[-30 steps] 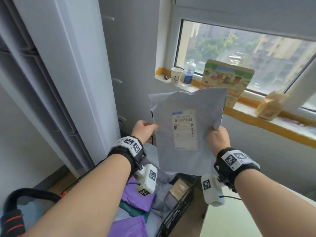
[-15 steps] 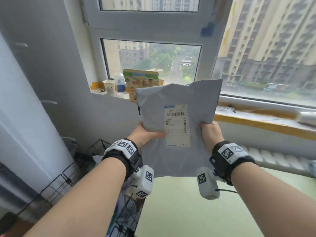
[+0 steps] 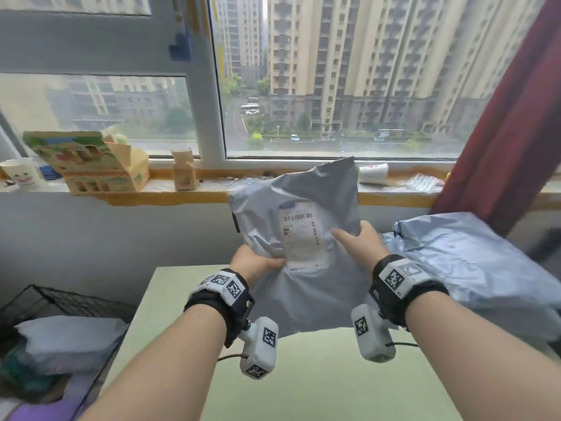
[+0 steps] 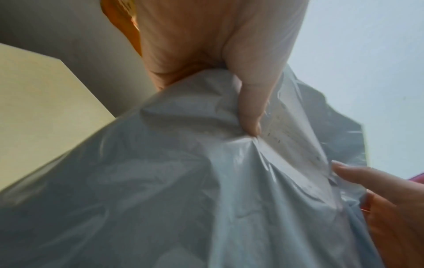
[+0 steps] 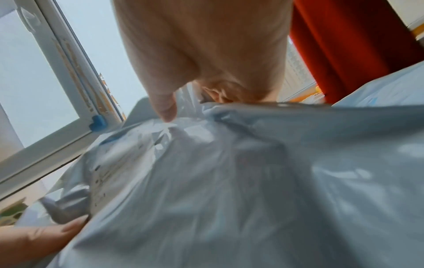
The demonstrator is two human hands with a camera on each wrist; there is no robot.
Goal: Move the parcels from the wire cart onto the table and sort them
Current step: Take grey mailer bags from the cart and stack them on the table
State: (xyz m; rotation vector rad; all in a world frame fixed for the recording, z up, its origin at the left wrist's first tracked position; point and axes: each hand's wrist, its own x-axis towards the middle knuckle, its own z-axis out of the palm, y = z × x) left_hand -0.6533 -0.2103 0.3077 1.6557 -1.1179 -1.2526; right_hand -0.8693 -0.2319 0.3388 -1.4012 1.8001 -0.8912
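Note:
I hold a grey plastic mailer parcel [image 3: 303,262] with a white shipping label upright above the pale green table [image 3: 303,375]. My left hand [image 3: 258,262] pinches its left edge, thumb on the front, seen close in the left wrist view [image 4: 247,108]. My right hand [image 3: 358,241] grips the right edge, thumb pressed on the label side [image 5: 165,101]. The same grey mailer [image 4: 183,181] fills both wrist views [image 5: 229,181]. A second bluish-grey mailer [image 3: 473,262] lies on the table at the right. The black wire cart [image 3: 60,302] at lower left holds more parcels.
The window sill [image 3: 182,192] behind the table carries a printed cardboard box [image 3: 88,162], a paper cup [image 3: 21,177], a small carton [image 3: 183,173] and a lying cup [image 3: 373,173]. A dark red curtain [image 3: 510,132] hangs at the right. A white padded parcel [image 3: 66,341] tops the cart.
My view and both hands have swung right from above the cart to above the table, the grey mailer held throughout. The second mailer on the table has come into view.

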